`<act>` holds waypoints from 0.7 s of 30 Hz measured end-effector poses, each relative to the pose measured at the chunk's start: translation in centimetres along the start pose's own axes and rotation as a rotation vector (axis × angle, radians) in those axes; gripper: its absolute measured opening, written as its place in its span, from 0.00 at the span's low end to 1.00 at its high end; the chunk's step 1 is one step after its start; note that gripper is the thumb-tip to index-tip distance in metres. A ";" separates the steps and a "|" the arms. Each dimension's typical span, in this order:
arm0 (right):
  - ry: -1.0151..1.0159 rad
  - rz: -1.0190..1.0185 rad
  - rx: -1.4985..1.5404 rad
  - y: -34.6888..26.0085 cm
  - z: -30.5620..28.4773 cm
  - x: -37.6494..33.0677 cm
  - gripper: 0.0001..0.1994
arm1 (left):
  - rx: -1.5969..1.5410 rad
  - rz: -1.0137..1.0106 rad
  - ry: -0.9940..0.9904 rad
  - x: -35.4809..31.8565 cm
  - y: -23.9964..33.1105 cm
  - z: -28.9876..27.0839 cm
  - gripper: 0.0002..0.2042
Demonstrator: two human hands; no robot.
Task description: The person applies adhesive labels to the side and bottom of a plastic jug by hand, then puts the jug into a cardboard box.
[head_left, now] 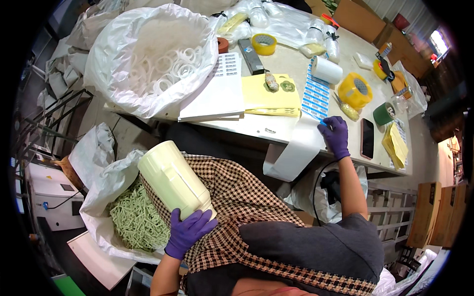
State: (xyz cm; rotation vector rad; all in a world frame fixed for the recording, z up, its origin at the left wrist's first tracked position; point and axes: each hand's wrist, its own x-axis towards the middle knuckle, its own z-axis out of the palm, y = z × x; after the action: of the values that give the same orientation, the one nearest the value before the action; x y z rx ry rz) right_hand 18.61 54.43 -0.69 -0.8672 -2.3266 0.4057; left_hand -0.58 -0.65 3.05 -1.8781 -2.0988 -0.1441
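Head view: tape rolls flank label strip.

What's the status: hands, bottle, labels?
Left hand grips pale bottle over lap. Right hand picking at label strip on table. Nothing between them.

Your right hand peels a blue label off the label roll strip; a dark phone lies beside.
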 end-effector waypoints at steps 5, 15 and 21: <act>0.160 -0.200 0.025 -1.8 -0.2 -0.4 0.08 | 0.058 -0.028 -0.012 -0.7 0.5 0.0 0.20; -0.627 -0.609 0.846 -32.1 7.6 3.6 0.03 | 0.172 0.014 -0.007 -1.1 0.4 1.6 0.23; -0.997 -0.601 0.891 -41.1 13.8 4.0 0.08 | 0.084 -0.034 0.084 -1.9 1.2 2.3 0.18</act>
State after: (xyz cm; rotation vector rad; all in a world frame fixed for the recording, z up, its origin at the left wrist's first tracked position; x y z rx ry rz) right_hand -12.42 25.88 9.95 0.6037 -2.5751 1.6814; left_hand 0.39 -1.65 0.09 -1.7579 -2.0494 -0.1382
